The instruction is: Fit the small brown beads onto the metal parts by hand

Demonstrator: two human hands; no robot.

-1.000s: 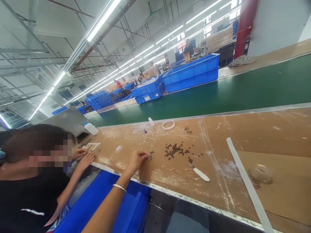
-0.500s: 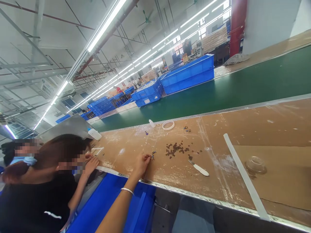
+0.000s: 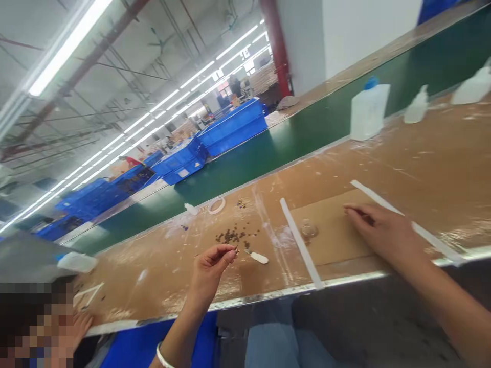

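Note:
My left hand (image 3: 210, 268) is raised over the brown cardboard-covered bench (image 3: 422, 153), its fingertips pinched on a small dark part with a thin pin. Just beyond it lie a pile of small dark parts (image 3: 233, 236) and a white-handled knife (image 3: 258, 256). My right hand (image 3: 383, 231) rests on a cardboard sheet (image 3: 330, 240) to the right, fingers curled together with the tips on the sheet; nothing shows in it. A small clear round cup (image 3: 308, 228) stands left of that hand.
Two white strips (image 3: 301, 245) (image 3: 399, 213) lie across the bench. White bottles (image 3: 368, 110) (image 3: 417, 106) stand at the far edge by a green conveyor belt (image 3: 307, 138). A tape ring (image 3: 216, 205), blue crates (image 3: 230, 128), and another person's hand (image 3: 81, 327) at lower left.
The view has swung right and my left hand lifted off the bench with the small part pinched. My right hand has come into view on the cardboard sheet.

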